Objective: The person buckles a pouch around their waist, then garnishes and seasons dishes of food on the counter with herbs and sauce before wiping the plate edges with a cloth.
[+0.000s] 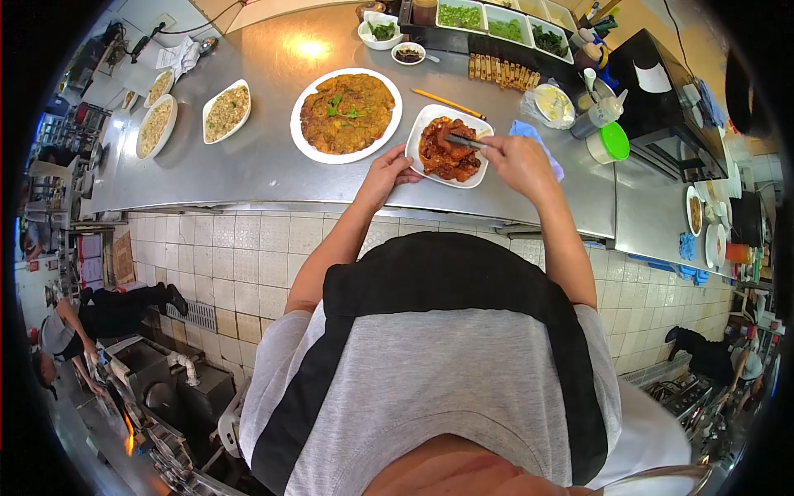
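A small white square dish (418,124) holds glossy red-brown sauced pieces of food (447,161) near the counter's front edge. My left hand (389,175) grips the dish's left rim, its fingers partly hidden. Closed around the handle of a slim metal utensil (466,142), my right hand (519,164) is over the dish's right side. The utensil's tip meets the food; its exact kind is unclear. Left of the dish is a white oval plate (296,124) with a browned omelette-like pancake (347,116) topped by green leaves. An orange pencil-like stick (447,102) lies behind the dish.
Several bowls of rice-like food (226,114) stand at left. A blue cloth (538,149), clothespins (504,72) and a green-lidded tub (609,142) are at right. Garnish trays (504,29) line the back. Other people (70,322) stand behind me by cooking equipment.
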Tool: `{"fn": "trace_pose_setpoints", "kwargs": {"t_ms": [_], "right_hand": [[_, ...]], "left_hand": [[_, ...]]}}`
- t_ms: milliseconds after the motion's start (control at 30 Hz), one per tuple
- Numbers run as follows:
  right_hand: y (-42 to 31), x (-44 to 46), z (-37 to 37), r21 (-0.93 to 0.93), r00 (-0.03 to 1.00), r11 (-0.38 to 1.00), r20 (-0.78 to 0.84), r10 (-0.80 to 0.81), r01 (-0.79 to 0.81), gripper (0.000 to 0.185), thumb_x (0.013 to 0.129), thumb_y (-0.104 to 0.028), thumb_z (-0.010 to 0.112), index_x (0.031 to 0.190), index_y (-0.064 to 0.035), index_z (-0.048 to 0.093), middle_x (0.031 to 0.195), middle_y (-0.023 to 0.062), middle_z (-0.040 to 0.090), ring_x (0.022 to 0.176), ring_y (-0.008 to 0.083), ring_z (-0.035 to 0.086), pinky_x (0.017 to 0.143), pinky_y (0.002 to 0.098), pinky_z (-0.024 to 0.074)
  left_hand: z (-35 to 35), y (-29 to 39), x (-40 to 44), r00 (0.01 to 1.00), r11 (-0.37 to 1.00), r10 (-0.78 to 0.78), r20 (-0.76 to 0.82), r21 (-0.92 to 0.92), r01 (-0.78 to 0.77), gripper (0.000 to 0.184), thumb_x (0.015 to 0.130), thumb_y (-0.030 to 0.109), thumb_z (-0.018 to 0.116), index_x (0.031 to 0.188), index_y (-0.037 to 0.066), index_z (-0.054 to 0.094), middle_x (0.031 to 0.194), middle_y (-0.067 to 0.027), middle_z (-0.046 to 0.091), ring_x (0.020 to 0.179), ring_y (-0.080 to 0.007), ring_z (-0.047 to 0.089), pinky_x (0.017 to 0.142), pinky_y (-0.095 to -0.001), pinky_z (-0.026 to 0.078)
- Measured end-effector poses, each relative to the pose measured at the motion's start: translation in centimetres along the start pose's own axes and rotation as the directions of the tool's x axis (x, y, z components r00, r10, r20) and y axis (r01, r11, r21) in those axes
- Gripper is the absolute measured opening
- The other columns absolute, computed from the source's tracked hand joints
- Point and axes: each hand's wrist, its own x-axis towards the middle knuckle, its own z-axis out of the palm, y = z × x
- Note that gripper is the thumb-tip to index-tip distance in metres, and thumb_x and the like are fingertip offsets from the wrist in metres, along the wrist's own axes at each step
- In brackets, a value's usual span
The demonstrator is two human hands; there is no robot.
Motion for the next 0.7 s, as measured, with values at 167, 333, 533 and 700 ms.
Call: {"fn": "trace_pose_setpoints", "kwargs": {"t_ms": [167, 333, 533, 700], "right_hand": [[-0.1, -1.1, 0.6, -0.075, 0.999, 0.997, -0.042, 0.008, -0.011, 0.027, 0.086, -0.026, 0.06, 0.108, -0.0133, 0.068, 0.076, 0.0176, 0.066, 0.069, 0.0347, 0.063, 0.064, 0.042, 0.0487], [0.8, -1.5, 0.9, -0.099, 0.995, 0.992, -0.06, -0.083, 0.077, 0.028, 0.085, -0.028, 0.059, 0.11, -0.0171, 0.067, 0.079, 0.0176, 0.066, 0.073, 0.035, 0.064, 0.067, 0.0447, 0.0496], [8.3, -1.6, -9.8, 0.215, 0.733, 0.971, -0.644, 0.218, -0.1, 0.028, 0.085, -0.029, 0.057, 0.109, -0.0162, 0.065, 0.079, 0.018, 0.066, 0.074, 0.0334, 0.065, 0.072, 0.0423, 0.0512], [25.0, 3.0, -15.9, 0.115, 0.567, 0.792, -0.638, 0.521, -0.599, 0.039, 0.083, -0.039, 0.055, 0.109, -0.0116, 0.064, 0.102, 0.0183, 0.066, 0.102, 0.0354, 0.061, 0.089, 0.0421, 0.0463]], "left_hand": [[0.4, 0.5, -0.3, 1.0, 1.0, -0.006, -0.001, -0.003, 0.006, 0.05, 0.09, 0.011, 0.053, 0.135, -0.005, 0.038, 0.096, -0.0125, 0.063, 0.079, -0.018, 0.065, 0.074, -0.027, 0.055], [0.6, 0.5, -0.4, 1.0, 1.0, -0.011, -0.02, 0.016, 0.012, 0.047, 0.091, 0.01, 0.052, 0.135, -0.002, 0.04, 0.098, -0.0121, 0.063, 0.079, -0.0173, 0.064, 0.074, -0.0275, 0.055], [1.3, 0.2, -0.5, 0.996, 0.994, 0.042, -0.084, 0.104, -0.033, 0.049, 0.092, 0.011, 0.05, 0.138, -0.001, 0.038, 0.106, -0.0097, 0.061, 0.08, -0.0153, 0.063, 0.074, -0.0263, 0.053], [1.6, 0.1, -0.4, 0.991, 0.993, 0.037, -0.126, 0.111, -0.023, 0.048, 0.091, 0.009, 0.049, 0.137, -0.001, 0.04, 0.113, -0.0095, 0.06, 0.082, -0.0149, 0.063, 0.074, -0.0266, 0.054]]}}
